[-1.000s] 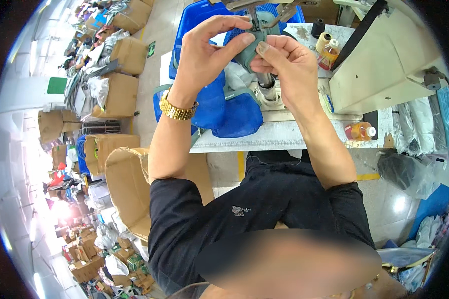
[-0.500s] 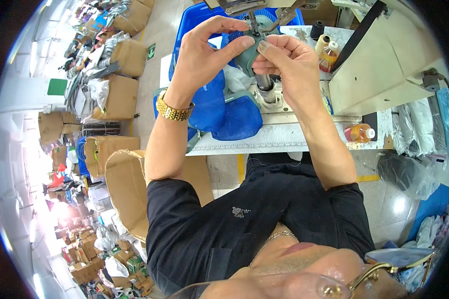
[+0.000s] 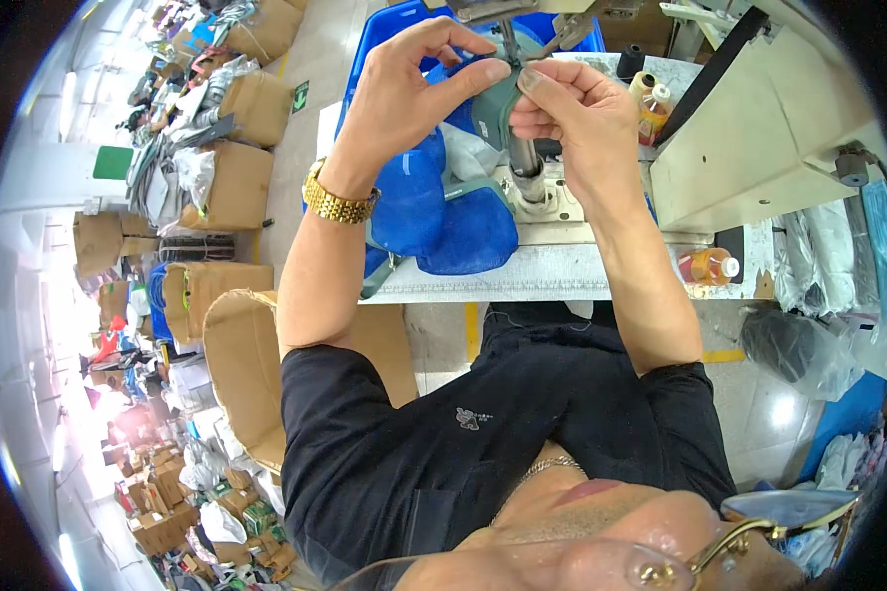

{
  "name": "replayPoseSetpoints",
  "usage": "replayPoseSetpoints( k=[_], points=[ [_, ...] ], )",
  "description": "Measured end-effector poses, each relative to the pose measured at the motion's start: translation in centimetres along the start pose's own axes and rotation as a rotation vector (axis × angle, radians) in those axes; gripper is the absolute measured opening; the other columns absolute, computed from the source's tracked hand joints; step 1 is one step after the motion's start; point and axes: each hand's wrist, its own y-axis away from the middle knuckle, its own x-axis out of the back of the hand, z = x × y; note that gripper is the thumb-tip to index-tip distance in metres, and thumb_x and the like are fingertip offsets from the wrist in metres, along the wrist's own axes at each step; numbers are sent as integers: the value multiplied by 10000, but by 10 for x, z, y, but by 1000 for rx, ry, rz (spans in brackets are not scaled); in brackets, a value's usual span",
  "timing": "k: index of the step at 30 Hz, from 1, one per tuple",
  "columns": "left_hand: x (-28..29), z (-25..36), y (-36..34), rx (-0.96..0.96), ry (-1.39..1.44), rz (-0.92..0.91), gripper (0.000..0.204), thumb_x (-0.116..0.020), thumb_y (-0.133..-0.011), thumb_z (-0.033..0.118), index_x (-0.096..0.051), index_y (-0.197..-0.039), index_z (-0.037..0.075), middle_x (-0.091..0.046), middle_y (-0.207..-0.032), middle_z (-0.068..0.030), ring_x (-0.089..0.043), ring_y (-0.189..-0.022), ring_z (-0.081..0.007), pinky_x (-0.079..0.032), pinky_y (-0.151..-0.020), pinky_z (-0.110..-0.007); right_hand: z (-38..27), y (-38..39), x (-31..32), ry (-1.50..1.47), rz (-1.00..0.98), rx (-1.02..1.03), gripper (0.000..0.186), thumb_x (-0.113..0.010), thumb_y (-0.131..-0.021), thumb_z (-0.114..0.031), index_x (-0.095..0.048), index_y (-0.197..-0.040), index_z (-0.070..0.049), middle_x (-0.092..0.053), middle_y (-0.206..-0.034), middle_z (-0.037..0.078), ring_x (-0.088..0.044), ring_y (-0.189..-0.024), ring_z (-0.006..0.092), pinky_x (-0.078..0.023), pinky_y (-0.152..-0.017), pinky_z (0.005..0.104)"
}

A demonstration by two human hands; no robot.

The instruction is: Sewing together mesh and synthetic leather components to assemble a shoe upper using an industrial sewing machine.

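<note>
A grey-green fabric piece (image 3: 493,113) with a curved, bound edge lies over the top of the sewing machine's post (image 3: 524,163), under the needle area (image 3: 510,44). My left hand (image 3: 404,94), with a gold watch on its wrist, pinches the piece on the left between thumb and fingertips. On the other side my right hand (image 3: 586,113) grips its right edge between thumb and forefinger, the other fingers curled below. Blue mesh pieces (image 3: 468,231) with green trim lie on the white table (image 3: 522,284), below and left of the post.
A blue plastic crate (image 3: 370,44) stands behind my left hand. Right of the post are thread cones (image 3: 631,61), bottles (image 3: 652,113) and the machine's large cream body (image 3: 759,128). An orange-labelled bottle (image 3: 705,266) lies near the front edge. Cardboard boxes (image 3: 229,182) line the left.
The green piece has turned slightly, so more of its face shows between my hands. My left hand has shifted up slightly, and my right hand a little to the right. Both keep their hold.
</note>
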Motion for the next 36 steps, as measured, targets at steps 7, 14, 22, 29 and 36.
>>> replayPoseSetpoints(
  k=[7, 14, 22, 29, 36],
  points=[
    [8, -3, -4, -99, -158, 7, 294, -810, -786, 278, -722, -951, 52, -700, -915, -50, -622, -775, -172, -496, -711, -282, 18, 15, 6, 144, -60, 95, 233, -715, -879, -79, -613, -1050, 41, -700, -908, 87, -668, -818, 104, -540, -739, 227],
    [3, -4, -6, -288, -56, 0, 221, -800, -790, 176, -705, -936, 37, -699, -936, -65, -654, -844, -206, -511, -753, -297, 34, 25, 1, 181, -135, 225, 211, -737, -859, -43, -622, -1025, 19, -683, -925, 54, -640, -824, 68, -523, -750, 208],
    [-1, 2, -1, -168, -93, 27, 210, -789, -812, 210, -692, -915, 55, -696, -931, -34, -647, -799, -158, -493, -665, -277, 22, 24, 5, -82, -148, 47, 190, -725, -870, -45, -642, -1032, 10, -685, -866, 33, -621, -745, 49, -507, -651, 196],
    [-3, 0, 1, -75, -2, 29, 225, -789, -819, 238, -689, -921, 64, -688, -903, -22, -618, -755, -129, -477, -613, -264, 13, 27, 3, -108, -171, -16, 181, -713, -882, -55, -642, -1037, 8, -678, -860, 13, -611, -746, 42, -501, -663, 190],
    [-5, 6, 2, -1, -39, 38, 212, -773, -823, 227, -687, -918, 59, -677, -887, -43, -610, -750, -171, -496, -648, -304, 18, 38, 11, 5, -286, -22, 247, -705, -890, -54, -600, -1107, 1, -654, -931, 14, -592, -831, 48, -480, -743, 191]
  ],
)
